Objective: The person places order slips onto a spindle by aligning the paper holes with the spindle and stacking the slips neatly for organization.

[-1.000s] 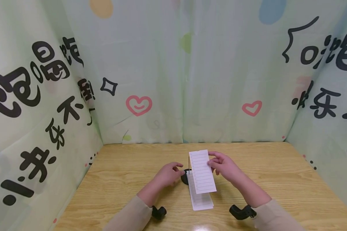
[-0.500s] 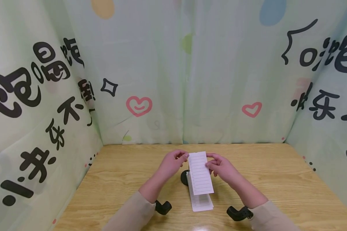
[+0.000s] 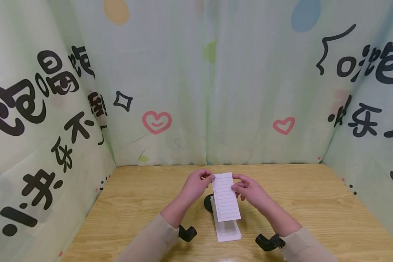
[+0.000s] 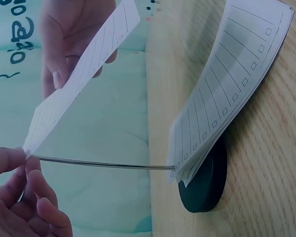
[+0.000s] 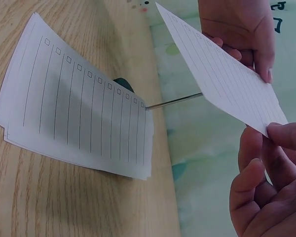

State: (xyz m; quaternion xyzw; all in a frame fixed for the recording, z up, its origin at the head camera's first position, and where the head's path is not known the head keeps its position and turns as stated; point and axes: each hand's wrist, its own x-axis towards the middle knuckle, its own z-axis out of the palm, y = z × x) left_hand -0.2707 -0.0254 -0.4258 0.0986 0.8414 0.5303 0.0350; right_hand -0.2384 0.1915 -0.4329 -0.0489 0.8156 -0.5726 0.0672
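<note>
A lined checklist sheet [image 3: 227, 202] is held up above the table between both hands. My left hand [image 3: 195, 186] pinches its upper left corner, right at the top of a thin metal spike [image 4: 98, 163]. At the sheet's right edge, my right hand [image 3: 251, 190] grips it between thumb and fingers. The spike rises from a round black base [image 4: 203, 190], making a paper spindle. Several similar sheets [image 5: 89, 111] are stuck on the spike low down, fanned slightly and reaching toward the front of the table. The spike's tip is hidden behind the left fingertips and raised sheet.
The wooden table [image 3: 134, 211] extends around the spindle on all sides. A printed curtain [image 3: 183, 80] with hearts and black lettering encloses its back and sides. Black camera mounts [image 3: 187, 233] sit on both wrists below the hands.
My left hand has risen from beside the black base to the sheet's upper left corner and now pinches it. The right hand has shifted the sheet slightly left, over the spike.
</note>
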